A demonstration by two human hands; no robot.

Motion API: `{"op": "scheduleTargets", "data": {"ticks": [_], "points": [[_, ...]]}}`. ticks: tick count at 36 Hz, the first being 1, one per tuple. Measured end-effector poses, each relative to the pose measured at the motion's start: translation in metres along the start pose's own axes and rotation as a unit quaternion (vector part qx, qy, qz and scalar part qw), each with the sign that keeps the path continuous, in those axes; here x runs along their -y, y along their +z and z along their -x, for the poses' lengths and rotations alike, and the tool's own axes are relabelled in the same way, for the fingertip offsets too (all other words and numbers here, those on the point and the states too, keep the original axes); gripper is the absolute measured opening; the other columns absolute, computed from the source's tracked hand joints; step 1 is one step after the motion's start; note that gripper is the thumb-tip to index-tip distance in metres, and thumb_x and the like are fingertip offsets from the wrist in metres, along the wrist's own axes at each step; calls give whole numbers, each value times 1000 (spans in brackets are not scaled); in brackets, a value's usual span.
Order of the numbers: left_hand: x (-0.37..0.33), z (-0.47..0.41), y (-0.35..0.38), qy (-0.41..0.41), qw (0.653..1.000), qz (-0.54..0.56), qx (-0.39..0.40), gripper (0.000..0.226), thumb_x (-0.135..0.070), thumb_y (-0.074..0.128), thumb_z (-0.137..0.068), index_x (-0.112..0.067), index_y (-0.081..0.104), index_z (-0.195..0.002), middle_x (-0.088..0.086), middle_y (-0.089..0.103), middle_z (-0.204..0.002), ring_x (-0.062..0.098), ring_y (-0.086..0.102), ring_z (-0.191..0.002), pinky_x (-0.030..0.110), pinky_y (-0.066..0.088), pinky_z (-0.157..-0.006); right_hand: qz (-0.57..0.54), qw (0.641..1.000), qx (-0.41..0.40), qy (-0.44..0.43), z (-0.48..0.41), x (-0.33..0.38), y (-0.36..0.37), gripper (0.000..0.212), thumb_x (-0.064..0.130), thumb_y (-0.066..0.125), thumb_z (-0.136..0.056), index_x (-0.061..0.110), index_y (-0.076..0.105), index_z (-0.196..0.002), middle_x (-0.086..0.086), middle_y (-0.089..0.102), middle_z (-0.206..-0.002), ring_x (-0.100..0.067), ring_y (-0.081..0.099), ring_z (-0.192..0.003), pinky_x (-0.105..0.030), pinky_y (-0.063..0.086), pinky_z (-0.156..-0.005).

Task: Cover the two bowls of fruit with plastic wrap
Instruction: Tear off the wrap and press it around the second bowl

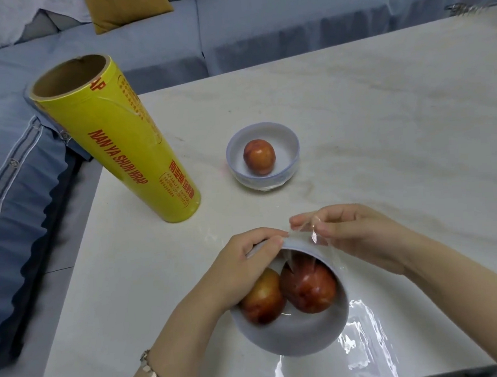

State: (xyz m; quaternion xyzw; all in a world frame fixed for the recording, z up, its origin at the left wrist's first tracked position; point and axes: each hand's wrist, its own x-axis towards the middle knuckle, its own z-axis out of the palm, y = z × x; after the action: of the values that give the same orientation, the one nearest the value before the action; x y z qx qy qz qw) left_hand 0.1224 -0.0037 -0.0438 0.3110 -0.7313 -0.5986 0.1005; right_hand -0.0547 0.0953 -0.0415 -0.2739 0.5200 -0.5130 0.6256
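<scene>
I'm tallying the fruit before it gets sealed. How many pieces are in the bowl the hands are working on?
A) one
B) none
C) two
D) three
C: the near bowl, whose rim the left hand grips while the right hand pinches the plastic wrap, holds two reddish fruits side by side; the far bowl holds just one.

Blue-grey sofa (274, 30), mustard cushion (123, 8), marble table (382, 105)
</scene>
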Motion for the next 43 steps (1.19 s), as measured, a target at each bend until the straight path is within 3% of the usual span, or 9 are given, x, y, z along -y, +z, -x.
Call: {"op": "scheduleTargets", "data": {"ticks": [3, 8, 14, 20, 24, 31, 35, 38, 43], "points": [[0, 2, -1, 12, 1000, 3, 10, 22, -37, 50, -81, -30, 69, -91, -16, 71, -94, -2, 63, -95, 10, 43, -83, -45, 998, -26, -25, -4, -6, 7, 4, 9, 74, -66, 8, 70, -68, -11, 74, -89, -23, 69, -84, -23, 56, -76], [1, 4, 0, 19, 1000, 1, -5, 28, -47, 51, -76, -32, 69, -93, -15, 71, -101, 1, 63, -100, 11, 44, -86, -67, 984, -165, -22, -14, -12, 26, 23, 16, 62, -81, 3, 66, -63, -5, 68, -57, -14, 59, -52, -18, 52, -55], [4, 10, 0, 28, 999, 19, -42, 24, -39, 52, -79, -34, 69, -96, -19, 70, -104, -2, 62, -102, 9, 42, -85, 29, 966, -253, -41, -22, -18, 35, 22, 13, 71, -77, -5, 69, -66, -9, 64, -57, -11, 56, -49, -16, 49, -50], [1, 14, 2, 58, 998, 30, -15, 28, -45, 48, -76, -44, 72, -91, -21, 70, -105, -1, 61, -107, 9, 42, -87, 78, 976, -194, 57, -18, -15, 28, 20, 19, 76, -72, 0, 73, -75, -13, 67, -69, -16, 58, -59, -21, 50, -54], [3, 11, 2, 67, 997, 3, -24, 26, -45, 46, -76, -49, 70, -87, -19, 70, -102, 0, 61, -104, 10, 42, -88, 113, 969, -185, 119, -19, -16, 25, 24, 30, 78, -70, 10, 69, -59, -3, 62, -55, -14, 55, -52, -21, 46, -52], [5, 14, 2, 55, 998, 18, -15, 34, -45, 44, -77, -36, 72, -94, -16, 70, -107, 2, 60, -108, 13, 42, -92, -21, 974, -148, 170, -17, -18, 23, 13, 11, 75, -71, 4, 65, -67, -7, 65, -58, -17, 60, -52, -22, 48, -51], [4, 13, 2, 49, 998, 26, -16, 32, -46, 45, -77, -38, 72, -92, -14, 71, -104, 6, 62, -106, 16, 44, -92, 116, 964, -210, 114, -14, -22, 14, 12, 0, 72, -73, 11, 67, -70, -8, 62, -66, -19, 54, -60, -18, 48, -50], [6, 13, 1, 45, 998, 29, -21, 35, -45, 45, -77, -32, 71, -94, -12, 71, -104, 7, 62, -107, 18, 44, -93, 116, 962, -246, -27, -3, -9, 7, 19, -2, 69, -75, 16, 70, -70, 4, 69, -64, -13, 62, -64, -9, 49, -58], [6, 12, 1, 44, 998, 34, -24, 27, -36, 49, -81, -27, 71, -94, -12, 71, -101, 3, 62, -102, 12, 42, -88, 208, 961, -137, -119, 23, 3, 20, 16, 9, 62, -83, 20, 75, -83, 18, 73, -87, 8, 65, -78, -3, 46, -71]]}}
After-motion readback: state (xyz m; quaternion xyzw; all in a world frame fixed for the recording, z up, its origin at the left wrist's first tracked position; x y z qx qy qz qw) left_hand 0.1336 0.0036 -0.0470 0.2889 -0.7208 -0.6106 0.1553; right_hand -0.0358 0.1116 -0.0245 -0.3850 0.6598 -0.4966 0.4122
